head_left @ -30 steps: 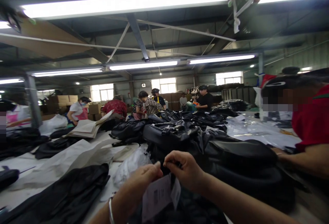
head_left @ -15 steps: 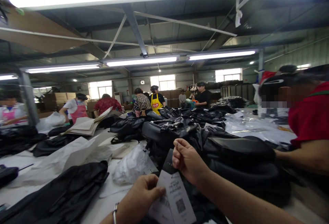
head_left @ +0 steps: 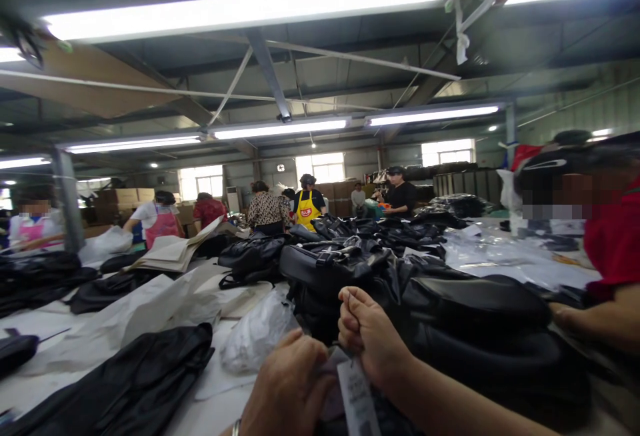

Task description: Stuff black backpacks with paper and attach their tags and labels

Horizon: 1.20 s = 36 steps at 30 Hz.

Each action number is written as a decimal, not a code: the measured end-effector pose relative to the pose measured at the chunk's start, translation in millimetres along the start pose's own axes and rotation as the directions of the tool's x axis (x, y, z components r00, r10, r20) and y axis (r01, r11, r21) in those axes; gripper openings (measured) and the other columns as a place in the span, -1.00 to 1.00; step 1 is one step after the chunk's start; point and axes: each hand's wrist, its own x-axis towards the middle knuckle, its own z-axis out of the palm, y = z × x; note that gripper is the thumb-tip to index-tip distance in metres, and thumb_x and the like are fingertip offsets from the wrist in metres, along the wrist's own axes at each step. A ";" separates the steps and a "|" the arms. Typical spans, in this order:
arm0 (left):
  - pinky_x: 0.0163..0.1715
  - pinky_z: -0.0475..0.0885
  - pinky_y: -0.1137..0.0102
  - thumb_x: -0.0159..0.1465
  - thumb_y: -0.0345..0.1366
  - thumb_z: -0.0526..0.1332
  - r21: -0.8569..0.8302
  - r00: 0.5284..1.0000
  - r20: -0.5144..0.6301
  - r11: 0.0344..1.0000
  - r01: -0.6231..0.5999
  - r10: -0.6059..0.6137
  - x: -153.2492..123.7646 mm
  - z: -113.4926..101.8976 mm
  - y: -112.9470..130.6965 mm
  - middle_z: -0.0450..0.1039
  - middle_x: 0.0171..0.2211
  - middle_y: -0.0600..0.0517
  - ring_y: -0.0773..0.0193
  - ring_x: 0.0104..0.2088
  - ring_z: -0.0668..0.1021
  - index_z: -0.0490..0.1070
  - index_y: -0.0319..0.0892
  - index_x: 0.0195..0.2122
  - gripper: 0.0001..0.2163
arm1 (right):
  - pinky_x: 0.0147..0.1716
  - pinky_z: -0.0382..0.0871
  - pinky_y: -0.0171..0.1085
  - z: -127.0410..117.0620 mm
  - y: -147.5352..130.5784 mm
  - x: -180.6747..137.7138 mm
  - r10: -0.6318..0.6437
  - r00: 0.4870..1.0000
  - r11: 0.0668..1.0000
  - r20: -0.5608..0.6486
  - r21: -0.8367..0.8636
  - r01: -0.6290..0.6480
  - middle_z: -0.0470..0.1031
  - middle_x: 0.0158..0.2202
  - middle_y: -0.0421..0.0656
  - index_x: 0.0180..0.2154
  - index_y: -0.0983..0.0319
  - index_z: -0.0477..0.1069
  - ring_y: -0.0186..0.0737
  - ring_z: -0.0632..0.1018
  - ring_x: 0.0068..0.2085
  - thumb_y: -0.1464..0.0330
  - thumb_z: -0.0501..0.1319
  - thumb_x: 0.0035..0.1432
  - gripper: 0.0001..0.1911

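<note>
My right hand (head_left: 370, 336) is closed in a pinch, its fingertips raised and pressed together on a thin string or loop too fine to make out. Below it hangs a white printed hang tag (head_left: 356, 396). My left hand (head_left: 290, 389) curls round the tags from the left at the bottom edge, fingers closed on them. Both hands work just in front of a heap of black leather bags (head_left: 350, 269).
A long white table (head_left: 210, 409) carries black bags (head_left: 125, 383), crumpled paper (head_left: 145, 309) and a clear plastic bag (head_left: 255, 336). A person in a red top (head_left: 610, 243) sits close on my right, forearm on the bags. Several workers (head_left: 307, 206) stand at the far end.
My left hand has risen and closed over the tags, hiding most of them. My right hand has stayed pinched and shifted slightly lower. The view has tipped a little.
</note>
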 end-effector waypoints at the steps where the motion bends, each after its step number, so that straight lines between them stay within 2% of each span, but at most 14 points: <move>1: -0.22 0.47 0.36 0.19 -0.42 0.14 -0.032 0.993 -0.002 0.992 0.119 -0.119 -0.9 4.1 0.6 0.45 -0.45 0.06 0.29 -0.42 0.52 0.35 -0.15 -0.26 -0.90 | -0.72 -0.19 -0.45 1.7 -1.1 -0.2 -0.029 0.999 1.000 -0.017 -0.012 0.029 0.10 -0.69 -0.44 -0.34 0.20 0.24 -0.53 0.01 -0.70 0.09 0.43 -0.13 -0.51; 3: -0.46 0.37 0.46 0.19 -0.37 0.17 -0.146 0.946 0.035 0.935 0.322 -0.321 -2.0 12.3 3.7 0.38 -0.53 0.11 0.32 -0.52 0.44 0.32 -0.20 -0.11 -0.77 | -0.72 -0.18 -0.45 5.7 -2.6 -0.1 -0.081 0.996 0.996 -0.044 -0.052 0.079 0.10 -0.69 -0.43 -0.33 0.20 0.26 -0.52 0.01 -0.69 0.06 0.42 -0.11 -0.51; 5: -0.50 0.32 0.47 0.17 -0.32 0.21 -0.339 0.905 0.158 0.839 0.426 -0.395 -1.0 17.3 8.7 0.40 -0.51 0.08 0.31 -0.50 0.44 0.35 -0.24 -0.12 -0.75 | -0.72 -0.17 -0.46 9.9 -3.0 0.1 -0.122 0.991 0.988 -0.060 -0.106 0.115 0.08 -0.69 -0.43 -0.33 0.21 0.28 -0.52 0.01 -0.68 0.02 0.40 -0.08 -0.50; 8: -0.38 0.37 0.47 0.15 -0.26 0.25 -0.644 0.871 0.386 0.587 0.491 -0.304 4.0 13.9 17.2 0.46 -0.40 0.02 0.26 -0.37 0.50 0.40 -0.24 -0.24 -0.80 | -0.72 -0.14 -0.47 14.5 -2.9 -0.7 -0.207 0.977 0.960 -0.057 -0.206 0.191 0.10 -0.67 -0.40 -0.33 0.24 0.31 -0.51 0.04 -0.66 -0.01 0.38 -0.04 -0.50; 10: -0.29 0.39 0.42 0.12 -0.20 0.30 -0.751 0.870 0.451 0.443 0.490 -0.198 7.9 7.2 22.0 0.48 -0.32 0.01 0.22 -0.30 0.51 0.41 -0.24 -0.16 -0.70 | -0.70 -0.09 -0.48 16.1 -2.5 -2.8 -0.265 0.964 0.930 -0.036 -0.272 0.245 0.13 -0.65 -0.38 -0.33 0.25 0.34 -0.50 0.09 -0.65 -0.02 0.36 -0.01 -0.51; 11: -0.27 0.40 0.41 0.11 -0.14 0.31 -0.771 0.873 0.458 0.412 0.485 -0.169 9.6 4.5 23.7 0.48 -0.30 0.00 0.21 -0.29 0.52 0.41 -0.24 -0.13 -0.64 | -0.70 -0.07 -0.48 16.7 -1.9 -4.3 -0.281 0.959 0.917 -0.021 -0.299 0.262 0.15 -0.64 -0.37 -0.33 0.26 0.35 -0.50 0.10 -0.64 -0.02 0.35 0.01 -0.52; 15: -0.33 0.38 0.42 0.16 0.04 0.25 -0.712 0.875 0.411 0.509 0.484 -0.258 11.8 8.9 24.4 0.49 -0.30 -0.05 0.19 -0.30 0.50 0.44 -0.29 -0.16 -0.55 | -0.69 -0.01 -0.46 17.8 3.9 -12.5 -0.267 0.962 0.894 0.050 -0.360 0.266 0.18 -0.62 -0.35 -0.25 0.26 0.39 -0.47 0.14 -0.63 0.01 0.31 0.08 -0.55; 18: -0.34 0.39 0.43 0.18 -0.09 0.25 -0.620 0.852 0.420 0.587 0.520 -0.311 6.0 24.1 16.5 0.50 -0.34 -0.03 0.18 -0.29 0.51 0.46 -0.28 -0.20 -0.67 | -0.66 0.08 -0.45 12.8 9.2 -18.7 -0.203 0.970 0.871 0.132 -0.428 0.241 0.15 -0.62 -0.38 -0.05 0.26 0.37 -0.43 0.16 -0.62 0.08 0.30 0.10 -0.51; 20: -0.34 0.40 0.43 0.16 -0.23 0.24 -0.560 0.842 0.447 0.639 0.526 -0.302 -0.6 30.2 9.0 0.50 -0.37 -0.01 0.19 -0.31 0.52 0.47 -0.27 -0.19 -0.75 | -0.63 0.16 -0.43 4.7 11.3 -21.6 -0.130 0.976 0.819 0.174 -0.536 0.205 0.17 -0.61 -0.39 0.14 0.24 0.25 -0.42 0.18 -0.60 0.19 0.29 0.11 -0.40; 23: -0.29 0.42 0.43 0.08 -0.38 0.23 -0.454 0.866 0.390 0.752 0.477 -0.314 -9.0 23.9 1.9 0.53 -0.30 -0.02 0.18 -0.27 0.53 0.48 -0.23 -0.14 -0.72 | -0.57 0.18 -0.42 -11.3 13.3 -23.1 -0.054 0.978 0.645 0.200 -0.741 0.187 0.23 -0.59 -0.40 0.31 0.22 0.03 -0.40 0.23 -0.58 0.37 0.25 0.09 -0.22; 27: -0.18 0.44 0.37 0.14 -0.31 0.24 -0.341 0.912 0.166 0.846 0.411 -0.376 -8.5 2.0 7.2 0.50 -0.10 -0.08 0.12 -0.09 0.51 0.46 -0.17 -0.07 -0.69 | -0.53 0.20 -0.39 -25.2 18.0 -21.8 -0.029 0.961 0.373 0.275 -0.889 0.266 0.34 -0.59 -0.37 0.36 0.26 -0.12 -0.35 0.34 -0.56 0.47 0.18 0.03 -0.11; 30: -0.19 0.44 0.37 0.14 -0.26 0.26 -0.381 0.897 0.223 0.813 0.440 -0.381 -1.9 -2.5 12.5 0.52 -0.16 -0.06 0.14 -0.15 0.54 0.49 -0.18 -0.12 -0.73 | -0.54 0.19 -0.35 -26.5 21.7 -21.8 0.051 0.928 0.190 0.369 -0.916 0.353 0.51 -0.49 -0.25 0.38 0.25 -0.22 -0.25 0.46 -0.52 0.48 0.17 -0.01 -0.03; 33: -0.19 0.42 0.39 0.16 -0.27 0.24 -0.524 0.851 0.326 0.671 0.525 -0.411 2.0 4.1 10.9 0.57 -0.26 -0.04 0.17 -0.22 0.56 0.53 -0.22 -0.19 -0.77 | -0.52 0.19 -0.29 -28.4 25.5 -23.9 0.095 0.874 0.010 0.476 -0.879 0.477 0.60 -0.37 -0.10 0.38 0.29 -0.23 -0.07 0.56 -0.44 0.45 0.18 -0.03 -0.01; 36: -0.42 0.34 0.43 0.19 -0.16 0.21 -0.565 0.799 0.401 0.566 0.600 -0.448 0.4 10.6 5.9 0.52 -0.47 -0.01 0.26 -0.46 0.50 0.55 -0.29 -0.31 -0.73 | -0.50 0.21 -0.27 -35.1 31.0 -27.2 0.062 0.798 -0.060 0.600 -0.796 0.603 0.61 -0.32 -0.06 0.37 0.30 -0.18 -0.02 0.59 -0.41 0.44 0.14 0.06 -0.11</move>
